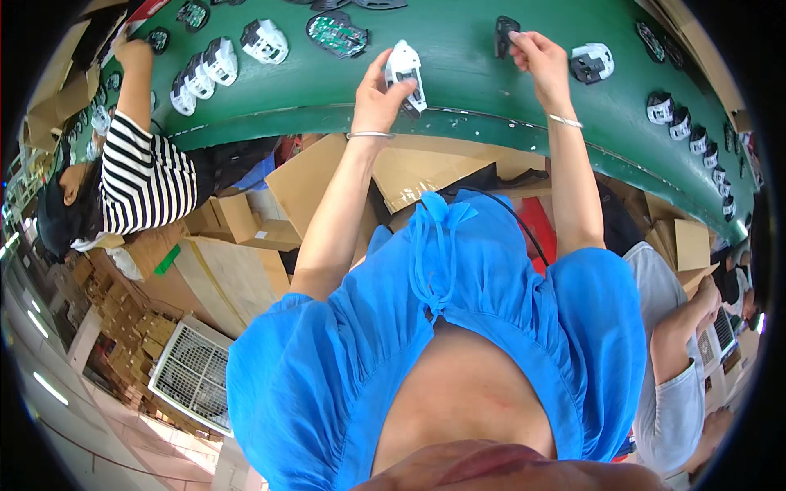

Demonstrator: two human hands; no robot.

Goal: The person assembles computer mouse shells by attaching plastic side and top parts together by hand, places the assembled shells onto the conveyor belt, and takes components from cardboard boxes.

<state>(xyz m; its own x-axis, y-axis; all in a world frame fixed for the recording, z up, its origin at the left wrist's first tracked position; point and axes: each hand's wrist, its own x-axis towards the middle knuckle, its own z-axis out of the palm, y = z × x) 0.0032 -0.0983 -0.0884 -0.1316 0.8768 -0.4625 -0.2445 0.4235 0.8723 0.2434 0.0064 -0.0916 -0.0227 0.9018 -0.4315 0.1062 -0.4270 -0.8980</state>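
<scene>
My left hand (pixel 377 104) is closed around a white-and-black computer mouse shell (pixel 404 60), with the thumb across its side. It is held up over the green work surface (pixel 458 78). To the right, my right hand (pixel 544 69) pinches a small dark plate-like part (pixel 503 39) between thumb and fingers. Beyond the left hand lies a mouse base with a green circuit board (pixel 336 34). Just right of my right hand sits another white-and-black mouse shell (pixel 592 63). The dark part's details are too small to make out.
White mouse shells (pixel 219 61) stand in a row at the left, and several more (pixel 679 123) line the right. A person in a striped shirt (pixel 147 180) reaches onto the surface at far left. Cardboard boxes (pixel 307 184) are below the near edge; another person's arm (pixel 675 335) is at right.
</scene>
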